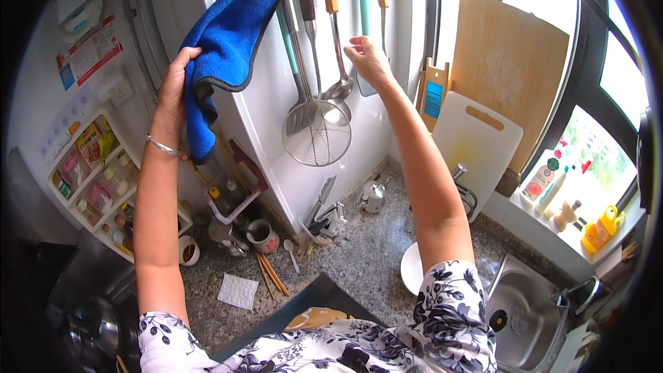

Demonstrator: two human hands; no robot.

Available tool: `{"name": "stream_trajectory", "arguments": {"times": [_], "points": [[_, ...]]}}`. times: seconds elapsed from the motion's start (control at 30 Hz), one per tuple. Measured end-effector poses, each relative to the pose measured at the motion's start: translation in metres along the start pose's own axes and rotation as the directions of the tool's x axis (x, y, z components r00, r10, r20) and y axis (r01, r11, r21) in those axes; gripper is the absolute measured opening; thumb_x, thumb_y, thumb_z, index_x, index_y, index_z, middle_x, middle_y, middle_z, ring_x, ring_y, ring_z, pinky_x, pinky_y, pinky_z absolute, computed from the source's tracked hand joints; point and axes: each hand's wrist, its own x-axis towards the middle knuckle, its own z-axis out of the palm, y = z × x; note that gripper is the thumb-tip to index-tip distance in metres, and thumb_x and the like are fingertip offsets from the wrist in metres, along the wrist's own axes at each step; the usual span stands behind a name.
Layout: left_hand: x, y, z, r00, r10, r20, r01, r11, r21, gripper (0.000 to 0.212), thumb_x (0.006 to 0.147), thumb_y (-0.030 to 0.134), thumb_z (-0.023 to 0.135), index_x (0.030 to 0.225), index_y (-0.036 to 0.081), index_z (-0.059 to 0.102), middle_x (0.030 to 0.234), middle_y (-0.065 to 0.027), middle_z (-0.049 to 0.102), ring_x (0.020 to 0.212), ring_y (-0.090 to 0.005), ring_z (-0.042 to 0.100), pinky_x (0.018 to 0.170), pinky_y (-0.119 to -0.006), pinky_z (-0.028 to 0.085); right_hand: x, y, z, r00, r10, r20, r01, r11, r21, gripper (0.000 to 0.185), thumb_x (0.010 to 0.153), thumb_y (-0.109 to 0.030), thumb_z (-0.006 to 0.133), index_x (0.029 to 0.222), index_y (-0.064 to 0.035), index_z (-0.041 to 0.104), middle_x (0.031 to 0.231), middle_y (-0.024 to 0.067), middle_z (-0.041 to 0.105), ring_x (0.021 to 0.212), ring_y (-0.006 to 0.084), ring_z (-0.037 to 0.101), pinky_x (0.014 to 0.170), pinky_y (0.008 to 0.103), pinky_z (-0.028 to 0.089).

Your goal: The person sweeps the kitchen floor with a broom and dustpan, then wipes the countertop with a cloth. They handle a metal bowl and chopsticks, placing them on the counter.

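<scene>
My left hand (173, 80) grips a blue towel (225, 31) with black edging. The towel's far corner reaches the row of hooks at the top of the white wall, and its lower end dangles beside my wrist. My right hand (369, 59) is raised in front of the hanging utensils, fingers curled together, with nothing visible in them. Close by hang a ladle (336, 46) with a wooden handle and a green-handled utensil (363, 2). A wire skimmer (317, 132) hangs lower, between my arms. Whether my right fingers touch any utensil cannot be told.
On the granite counter (362, 254) stand a knife holder (323, 217), a small metal pot (373, 197), a white plate (412, 269), chopsticks (272, 275) and a spoon (291, 255). Cutting boards (476, 150) lean by the window. A sink (525, 326) lies right, a spice rack (98, 178) left.
</scene>
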Motion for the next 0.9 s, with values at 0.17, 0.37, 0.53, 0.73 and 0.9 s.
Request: {"name": "stream_trajectory", "arguments": {"times": [0.17, 0.37, 0.53, 0.73, 0.9], "points": [[-0.006, 0.005, -0.002, 1.0, -0.007, 0.003, 0.006, 1.0, 0.007, 0.023, 0.077, 0.028, 0.053, 0.083, 0.006, 0.055, 0.068, -0.002, 0.058, 0.055, -0.0093, 0.054, 0.049, -0.022, 0.045, -0.001, -0.047, 0.013, 0.893, -0.206, -0.401, 0.191, 0.978, -0.078, 0.019, 0.077, -0.018, 0.052, 0.092, -0.0051, 0.051, 0.09, 0.0133, 0.057, 0.083, 0.0304, 0.056, 0.072, 0.0399, 0.043], [-0.008, 0.006, -0.002, 1.0, 0.009, 0.02, -0.009, 1.0, 0.0, 0.024, 0.078, 0.027, 0.053, 0.085, 0.005, 0.055, 0.069, -0.002, 0.058, 0.055, -0.0095, 0.054, 0.05, -0.022, 0.045, -0.001, -0.054, 0.062, 0.995, -0.073, -0.061, 0.058, 0.974, -0.22, 0.035, 0.076, -0.025, 0.054, 0.105, -0.0063, 0.046, 0.097, 0.0155, 0.055, 0.091, 0.0317, 0.054, 0.078, 0.0406, 0.042], [-0.013, 0.007, -0.005, 0.999, 0.021, 0.04, -0.022, 0.999, 0.025, 0.027, 0.078, 0.029, 0.054, 0.089, 0.004, 0.055, 0.072, -0.0028, 0.058, 0.059, -0.0097, 0.055, 0.054, -0.021, 0.046, -0.005, -0.035, 0.071, 0.989, -0.116, -0.086, 0.097, 0.974, -0.205, 0.025, 0.075, -0.022, 0.052, 0.076, 0.0022, 0.055, 0.071, 0.0187, 0.056, 0.067, 0.03, 0.057, 0.065, 0.0397, 0.044], [-0.025, 0.006, 0.004, 0.966, 0.157, 0.205, -0.204, 0.952, 0.23, 0.036, 0.078, 0.026, 0.057, 0.102, -0.001, 0.051, 0.088, -0.0057, 0.057, 0.075, -0.0104, 0.056, 0.068, -0.023, 0.047, -0.018, -0.029, 0.066, 0.957, -0.198, -0.215, 0.186, 0.98, -0.073, 0.022, 0.078, -0.023, 0.051, 0.08, -0.001, 0.056, 0.071, 0.0135, 0.057, 0.068, 0.0297, 0.056, 0.064, 0.0377, 0.043], [-0.03, -0.006, 0.02, 0.936, 0.083, 0.341, -0.224, 0.889, 0.4, 0.043, 0.081, 0.022, 0.057, 0.115, -0.002, 0.044, 0.099, -0.0062, 0.055, 0.089, -0.0107, 0.053, 0.08, -0.023, 0.043, 0.026, -0.105, 0.025, 0.919, -0.153, -0.365, 0.228, 0.958, 0.175, 0.031, 0.082, -0.029, 0.047, 0.086, -0.0007, 0.059, 0.07, 0.01, 0.061, 0.067, 0.0176, 0.058, 0.065, 0.029, 0.044]]}}
